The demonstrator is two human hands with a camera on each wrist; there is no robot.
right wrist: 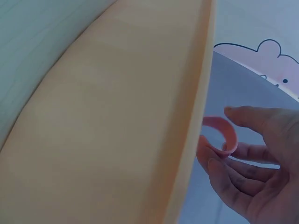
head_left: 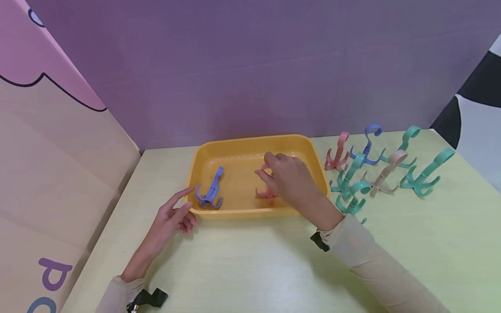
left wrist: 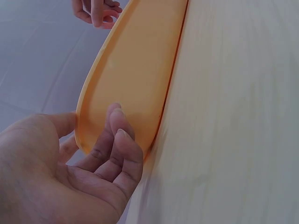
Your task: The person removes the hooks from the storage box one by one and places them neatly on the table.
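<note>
A yellow tray (head_left: pixel 242 214) stands on the table, with my left hand (head_left: pixel 172 219) at its left end. The left index finger and thumb touch the rim there; the other fingers bend loosely below. Inside the tray, at left, lies a blue multi-prong hook (head_left: pixel 211 191). My right hand (head_left: pixel 291 178) is over the tray's right half, its fingers round the curled top of a pink hook (head_left: pixel 266 195). In the right wrist view that pink hook's curl (right wrist: pixel 229 135) shows between thumb and fingers, its lower part hidden behind the tray wall.
Right of the tray stand several more hooks: a red one (head_left: pixel 336 156), a blue one (head_left: pixel 367 145), a beige one (head_left: pixel 385 174) and several green ones (head_left: pixel 424 176). A purple panel (head_left: pixel 250 69) rises behind the table, and a printed panel (head_left: pixel 51 130) on the left.
</note>
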